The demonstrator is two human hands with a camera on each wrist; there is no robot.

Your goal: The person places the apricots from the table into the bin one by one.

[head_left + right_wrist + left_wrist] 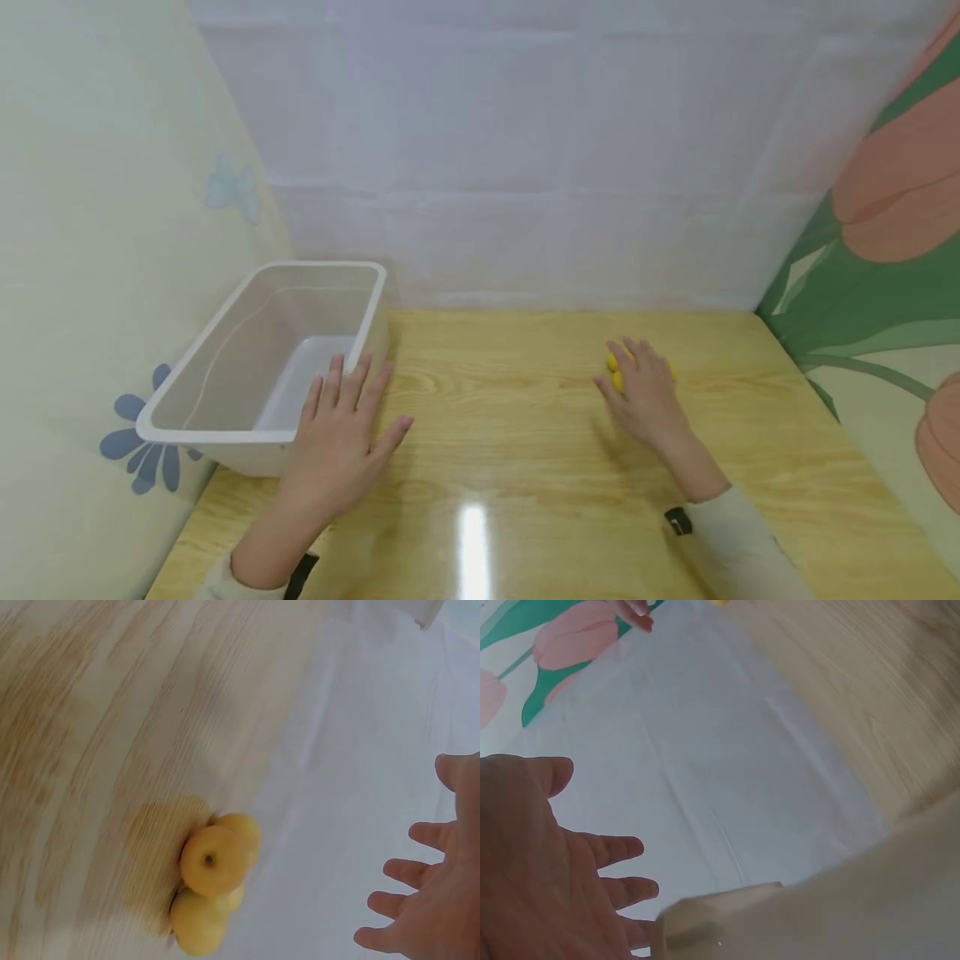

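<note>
Several round yellow fruits [214, 862], one showing a dark spot at its end, sit clustered on the wooden table in the right wrist view. My right hand [648, 400] hovers over them with fingers spread, hiding most of them in the head view. A gap separates that hand from the fruits in the right wrist view. At the left stands a white plastic bin [217, 436] with nothing visible inside. Over its near right corner is my left hand [337, 446], fingers straight and apart, holding nothing. Whether it touches the rim, I cannot tell.
The wooden table [495, 433] reaches back to a white cloth wall [480, 167]. A pale panel [90, 208] with a blue flower print rises at the left, close beside the bin. A tulip-printed panel [892, 292] borders the right side.
</note>
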